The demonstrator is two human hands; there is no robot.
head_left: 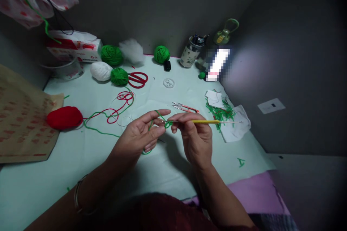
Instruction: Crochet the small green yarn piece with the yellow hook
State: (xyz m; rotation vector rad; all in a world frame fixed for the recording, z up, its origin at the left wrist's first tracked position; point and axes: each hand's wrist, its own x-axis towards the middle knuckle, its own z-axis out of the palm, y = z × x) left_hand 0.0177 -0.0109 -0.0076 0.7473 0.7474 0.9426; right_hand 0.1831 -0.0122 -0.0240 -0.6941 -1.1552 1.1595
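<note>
My left hand (141,133) is curled with a strand of green yarn (101,131) looped over its forefinger and pinched at the fingertips. My right hand (193,135) grips a crochet hook with a yellow handle (208,121), its metal end pointing right. The hook's working end meets a small green stitch (168,124) between the two hands. The green strand trails left across the pale table (162,173), tangled with red yarn (123,101).
A red yarn ball (64,117) lies at the left beside brown paper (18,115). Green balls (111,55), a white ball (101,70), red scissors (138,79), small snips (185,107), green scraps (221,112) and a jar (191,52) stand further back.
</note>
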